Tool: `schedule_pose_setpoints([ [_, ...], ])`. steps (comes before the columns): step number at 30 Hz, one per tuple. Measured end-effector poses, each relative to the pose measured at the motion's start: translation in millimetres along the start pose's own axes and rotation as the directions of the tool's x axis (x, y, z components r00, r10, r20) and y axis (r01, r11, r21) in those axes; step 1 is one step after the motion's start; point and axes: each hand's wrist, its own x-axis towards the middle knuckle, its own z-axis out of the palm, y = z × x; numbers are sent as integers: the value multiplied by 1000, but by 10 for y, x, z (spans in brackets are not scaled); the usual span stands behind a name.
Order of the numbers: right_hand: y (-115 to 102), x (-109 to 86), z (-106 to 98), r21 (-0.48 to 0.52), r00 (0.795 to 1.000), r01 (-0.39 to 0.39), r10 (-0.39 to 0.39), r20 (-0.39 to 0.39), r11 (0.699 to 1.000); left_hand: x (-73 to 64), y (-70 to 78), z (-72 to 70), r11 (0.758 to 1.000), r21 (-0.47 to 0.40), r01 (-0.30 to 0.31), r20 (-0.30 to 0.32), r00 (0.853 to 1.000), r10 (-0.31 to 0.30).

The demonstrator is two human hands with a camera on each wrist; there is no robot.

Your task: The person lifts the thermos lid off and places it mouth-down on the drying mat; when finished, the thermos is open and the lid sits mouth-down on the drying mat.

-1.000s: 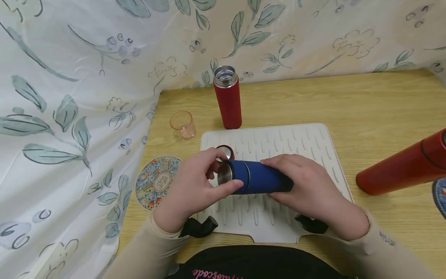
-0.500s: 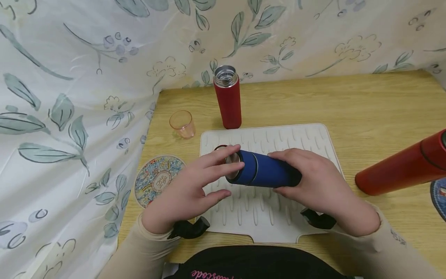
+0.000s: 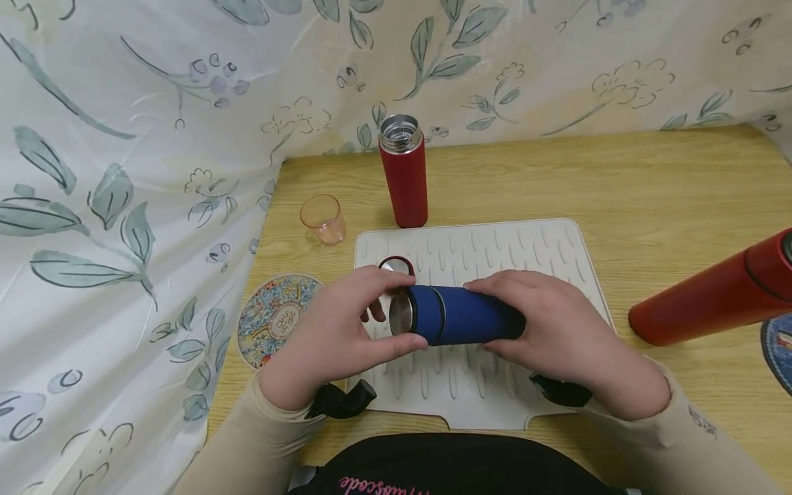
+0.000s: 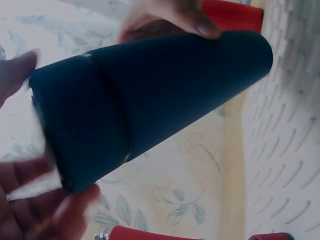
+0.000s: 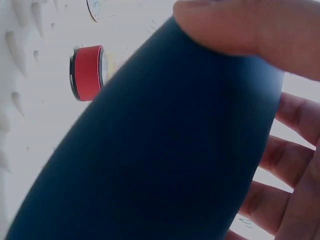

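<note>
A blue thermos [image 3: 476, 315] lies sideways in the air above the white ridged mat [image 3: 445, 392]. My right hand [image 3: 551, 337] grips its base half, thumb on one side and fingers on the other, as the right wrist view shows. At the other end is the blue lid [image 3: 427, 315] with a silver top. My left hand [image 3: 340, 330] holds that lid's rim between thumb and fingers. Behind it a red lid [image 3: 396, 266] sits on the mat, partly hidden by the left hand; the right wrist view shows its red side [image 5: 87, 73].
An open red thermos [image 3: 405, 182] stands behind the mat, with a pinkish clear cup [image 3: 324, 220] to its left. A patterned round coaster [image 3: 275, 320] lies left. Another red thermos [image 3: 705, 292] stands right, by a second coaster [image 3: 778, 350]. Floral cloth [image 3: 247, 124] hangs behind.
The left hand lets go of the lid, opens its fingers and then takes the lid's rim again. The thermos shifts right and tilts, then returns left and level.
</note>
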Motion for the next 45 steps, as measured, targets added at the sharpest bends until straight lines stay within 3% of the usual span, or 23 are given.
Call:
schedule_pose_setpoints([
  [2,-15,1,12,-7,1000,9,-9,2,1000,-3,4,-1,997,59,56,-6,998,-56],
  [5,-23,-3,20,-12,1000,-1,1,-1,1000,-14,-22,-10,994,87,60,-12,998,-59],
  [7,-25,-12,16,-17,1000,-12,12,-8,1000,-29,-60,-23,999,50,-19,3,1000,19],
  [9,-29,-20,13,-19,1000,-22,22,-14,1000,-49,-100,-30,992,-7,-126,37,991,126],
  [11,-38,-27,11,-22,1000,-25,25,-17,999,-72,-133,-25,972,-56,-229,92,968,233],
  [13,-53,-32,13,-21,999,-28,28,-16,999,-95,-148,-12,953,-74,-295,130,944,303],
  [16,-73,-37,19,-15,1000,-29,29,-10,999,-116,-149,4,943,-64,-326,141,933,332],
  [20,-73,-42,26,-9,999,-32,32,7,999,-122,-151,-1,945,-55,-323,118,937,327],
  [22,-71,-47,32,-13,999,-31,31,14,999,-124,-150,-8,953,-55,-297,114,946,302],
  [25,-69,-49,48,-19,1000,-22,22,14,1000,-125,-138,-6,976,-64,-208,107,971,213],
  [29,-73,-44,83,-13,1000,-4,4,0,1000,-118,-97,12,995,-104,0,90,996,9],
  [31,-80,-39,98,-8,1000,3,-3,-8,1000,-99,-60,18,987,-102,125,85,989,-117],
  [33,-84,-33,109,-3,1000,6,-6,-21,1000,-81,-35,26,971,-81,223,78,973,-217],
  [35,-83,-34,109,1,999,-2,2,-33,1000,-73,-35,31,966,-69,250,65,967,-245],
  [37,-78,-38,97,7,999,-22,22,-43,1000,-77,-64,23,986,-62,157,49,987,-154],
  [39,-66,-46,88,10,997,-32,33,-64,999,-93,-106,20,998,-69,-1,24,1000,2],
  [40,-60,-49,84,12,997,-35,36,-75,999,-104,-120,16,994,-70,-81,15,997,82],
  [42,-55,-51,83,13,994,-33,34,-101,999,-110,-134,21,974,-61,-220,1,975,221],
  [45,-58,-50,91,11,990,-17,19,-137,1000,-110,-131,55,952,-54,-302,-19,953,302],
])
